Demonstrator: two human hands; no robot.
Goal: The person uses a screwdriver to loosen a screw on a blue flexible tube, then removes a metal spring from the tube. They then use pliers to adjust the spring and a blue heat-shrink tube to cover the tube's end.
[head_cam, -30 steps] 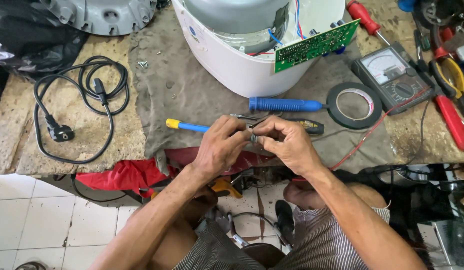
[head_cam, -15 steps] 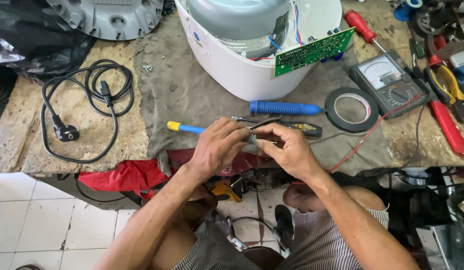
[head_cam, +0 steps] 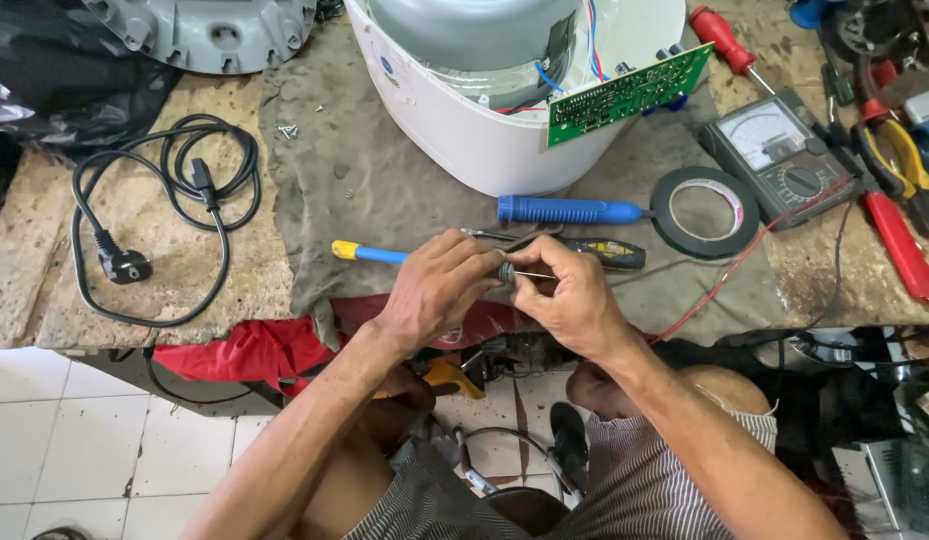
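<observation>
My left hand (head_cam: pixel 440 290) and my right hand (head_cam: pixel 565 290) meet at the bench's front edge, pinching a small metal part with a thin wire lead (head_cam: pixel 525 273) between the fingertips. A blue-and-yellow-handled tool (head_cam: pixel 370 253) lies under my left hand. Just beyond my fingers lie tweezers (head_cam: pixel 505 237) and a dark-handled screwdriver (head_cam: pixel 610 253). An opened white appliance (head_cam: pixel 455 130) with a green circuit board (head_cam: pixel 630 92) hanging out stands behind on a grey cloth (head_cam: pixel 365 190).
A blue-handled soldering iron (head_cam: pixel 565 210), black tape roll (head_cam: pixel 705 210) and analog multimeter (head_cam: pixel 775 150) lie to the right, with red screwdrivers (head_cam: pixel 900 245) and pliers (head_cam: pixel 900 160). A coiled black power cord (head_cam: pixel 175 200) sits left. A grey plastic base (head_cam: pixel 215 30) is at the far left.
Both hands stay together over the same spot, fingers shifting slightly on the small part. The view has drifted a little.
</observation>
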